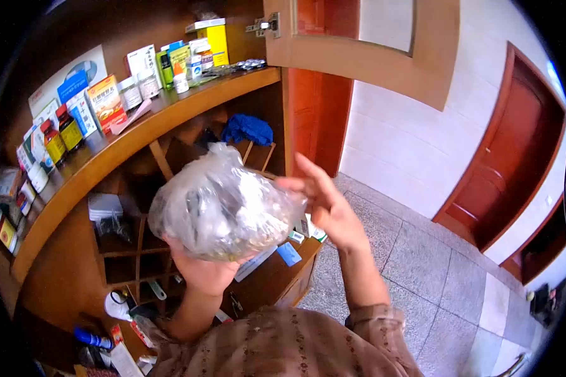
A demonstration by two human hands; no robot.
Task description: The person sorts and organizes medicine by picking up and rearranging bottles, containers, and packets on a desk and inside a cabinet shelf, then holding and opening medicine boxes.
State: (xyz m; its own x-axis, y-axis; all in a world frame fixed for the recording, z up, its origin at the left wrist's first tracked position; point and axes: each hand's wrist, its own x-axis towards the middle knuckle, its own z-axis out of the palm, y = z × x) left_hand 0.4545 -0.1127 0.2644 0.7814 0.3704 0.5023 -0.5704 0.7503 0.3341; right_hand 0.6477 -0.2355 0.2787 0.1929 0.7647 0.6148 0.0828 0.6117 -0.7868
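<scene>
A clear plastic bag, bulging and crumpled, is held up in front of the cabinet. My left hand supports it from below, with the fingers mostly hidden behind the plastic. Through the film something greyish and shiny shows, too blurred to name. At the bag's right end my right hand is raised with its fingers apart, the fingertips right by the gathered plastic.
Medicine boxes, brown bottles and blister packs line the curved upper shelf. An open cabinet door juts out overhead at right. Below are lattice compartments, a blue bag and a cluttered counter.
</scene>
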